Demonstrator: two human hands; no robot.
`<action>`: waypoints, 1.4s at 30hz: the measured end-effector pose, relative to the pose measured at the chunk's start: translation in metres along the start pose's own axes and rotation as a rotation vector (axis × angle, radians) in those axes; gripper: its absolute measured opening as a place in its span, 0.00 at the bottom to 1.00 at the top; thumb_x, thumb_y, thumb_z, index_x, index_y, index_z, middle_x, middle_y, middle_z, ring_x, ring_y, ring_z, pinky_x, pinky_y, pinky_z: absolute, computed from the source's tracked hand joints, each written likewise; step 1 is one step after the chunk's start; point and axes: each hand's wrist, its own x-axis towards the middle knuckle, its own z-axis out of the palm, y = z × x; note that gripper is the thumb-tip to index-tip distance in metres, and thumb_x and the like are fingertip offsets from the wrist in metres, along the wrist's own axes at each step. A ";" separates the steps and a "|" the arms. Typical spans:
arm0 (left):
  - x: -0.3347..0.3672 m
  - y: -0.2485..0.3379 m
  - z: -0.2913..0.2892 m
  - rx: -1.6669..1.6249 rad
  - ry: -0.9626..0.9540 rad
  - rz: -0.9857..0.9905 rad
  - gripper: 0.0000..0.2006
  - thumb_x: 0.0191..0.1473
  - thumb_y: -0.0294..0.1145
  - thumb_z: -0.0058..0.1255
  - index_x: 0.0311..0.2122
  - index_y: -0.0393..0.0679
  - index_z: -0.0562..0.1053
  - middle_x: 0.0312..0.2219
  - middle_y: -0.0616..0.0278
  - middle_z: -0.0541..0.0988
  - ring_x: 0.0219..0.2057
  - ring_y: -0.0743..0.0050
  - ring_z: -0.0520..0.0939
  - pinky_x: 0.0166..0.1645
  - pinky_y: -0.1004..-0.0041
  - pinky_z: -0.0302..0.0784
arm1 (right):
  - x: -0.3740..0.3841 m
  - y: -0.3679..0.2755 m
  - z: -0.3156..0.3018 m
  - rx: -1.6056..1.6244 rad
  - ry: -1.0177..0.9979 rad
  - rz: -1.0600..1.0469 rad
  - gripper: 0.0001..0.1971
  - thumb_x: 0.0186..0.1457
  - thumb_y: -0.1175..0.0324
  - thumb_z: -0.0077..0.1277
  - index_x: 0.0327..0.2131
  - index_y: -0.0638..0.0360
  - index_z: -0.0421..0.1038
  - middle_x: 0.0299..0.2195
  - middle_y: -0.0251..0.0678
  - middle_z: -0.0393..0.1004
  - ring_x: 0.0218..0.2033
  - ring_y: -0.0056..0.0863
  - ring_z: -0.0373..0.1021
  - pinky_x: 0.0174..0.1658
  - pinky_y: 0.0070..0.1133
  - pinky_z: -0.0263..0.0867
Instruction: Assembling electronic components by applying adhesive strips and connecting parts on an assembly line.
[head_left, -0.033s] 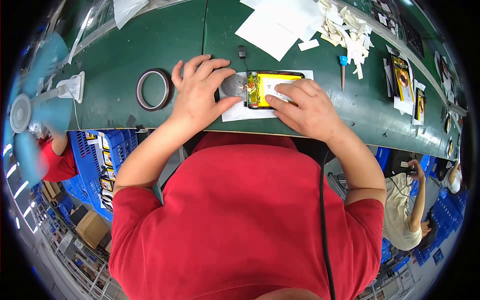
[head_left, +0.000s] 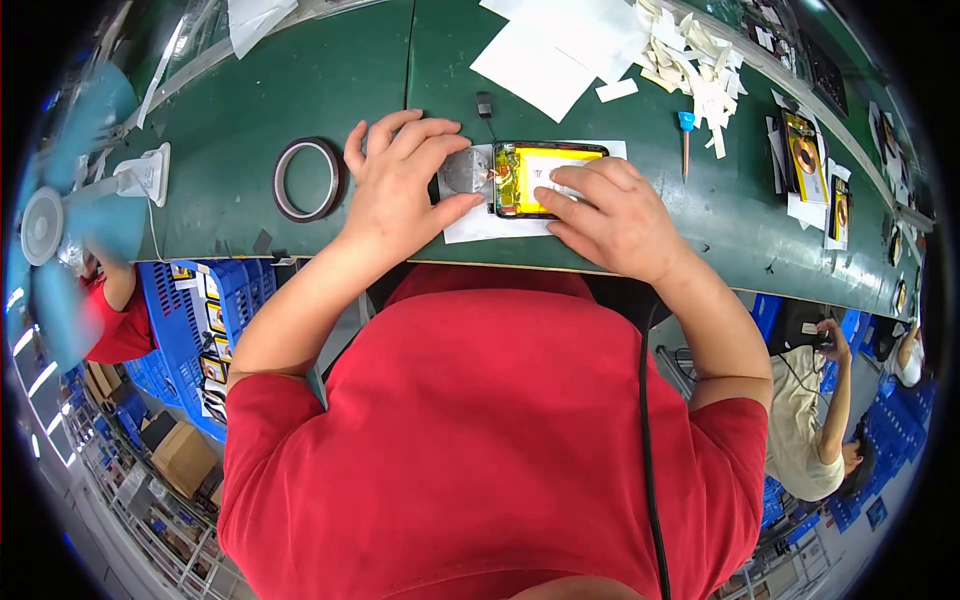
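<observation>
An electronic device point(head_left: 507, 205) lies in a black frame, with a green circuit board at its left end. Its yellow battery point(head_left: 580, 155) carries a white label. Fingers of my right hand point(head_left: 615, 215) rest stretched out on the label, partly covering the battery. Wires run from the board to a round grey piece point(head_left: 463, 172) on the left. My left hand point(head_left: 398, 185) is beside that piece, fingers apart, with its fingertips and thumb at the piece's edge. Under the device is a white paper sheet point(head_left: 480, 229). Nothing visible is gripped in either hand.
A tape roll point(head_left: 282, 185) lies left of my left hand. Behind the device are a small black connector point(head_left: 484, 104), white sheets point(head_left: 540, 70) and paper scraps point(head_left: 690, 60). A blue-handled screwdriver point(head_left: 687, 122) and more devices point(head_left: 803, 155) lie rightward. A fan point(head_left: 42, 228) stands far left.
My right fingers have shifted very slightly to the right on the battery label. My left hand and the device look unmoved.
</observation>
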 end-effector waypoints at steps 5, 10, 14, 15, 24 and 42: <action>0.008 0.016 -0.007 -0.148 0.088 0.030 0.28 0.40 0.40 0.72 0.50 0.50 0.77 0.44 0.66 0.80 0.54 0.61 0.75 0.66 0.45 0.50 | -0.005 0.010 0.000 0.352 0.154 0.163 0.20 0.52 0.69 0.64 0.49 0.59 0.76 0.45 0.40 0.77 0.42 0.39 0.74 0.48 0.30 0.72; 0.026 0.037 0.003 -0.166 0.155 0.186 0.27 0.40 0.36 0.71 0.49 0.50 0.76 0.40 0.65 0.79 0.50 0.63 0.77 0.64 0.47 0.55 | -0.006 0.016 0.002 0.705 0.282 0.407 0.21 0.57 0.74 0.60 0.54 0.63 0.73 0.44 0.41 0.76 0.45 0.30 0.76 0.49 0.27 0.73; 0.032 0.047 0.016 -0.204 0.122 0.221 0.30 0.39 0.34 0.72 0.51 0.50 0.76 0.41 0.65 0.79 0.48 0.63 0.78 0.64 0.51 0.59 | -0.007 0.017 0.006 0.876 0.333 0.420 0.21 0.59 0.75 0.58 0.56 0.64 0.71 0.47 0.41 0.73 0.46 0.28 0.76 0.52 0.26 0.73; 0.033 0.048 0.020 -0.220 0.124 0.232 0.30 0.39 0.34 0.72 0.51 0.50 0.76 0.40 0.66 0.79 0.47 0.64 0.78 0.64 0.51 0.59 | -0.007 0.017 0.005 0.904 0.324 0.423 0.21 0.60 0.75 0.57 0.57 0.64 0.70 0.49 0.41 0.72 0.47 0.27 0.75 0.53 0.26 0.72; 0.024 0.051 0.023 -0.235 0.020 0.213 0.39 0.38 0.52 0.73 0.58 0.52 0.74 0.49 0.65 0.74 0.54 0.60 0.72 0.65 0.45 0.53 | -0.011 0.026 -0.005 0.916 0.348 0.409 0.27 0.54 0.69 0.64 0.58 0.61 0.71 0.56 0.44 0.70 0.57 0.35 0.70 0.60 0.31 0.67; -0.007 0.033 -0.002 -0.521 -0.077 -0.239 0.07 0.57 0.28 0.59 0.37 0.39 0.74 0.34 0.60 0.77 0.36 0.66 0.76 0.41 0.66 0.69 | 0.003 0.004 -0.010 0.249 -0.016 0.326 0.48 0.34 0.65 0.76 0.63 0.55 0.66 0.56 0.41 0.74 0.58 0.47 0.69 0.62 0.39 0.64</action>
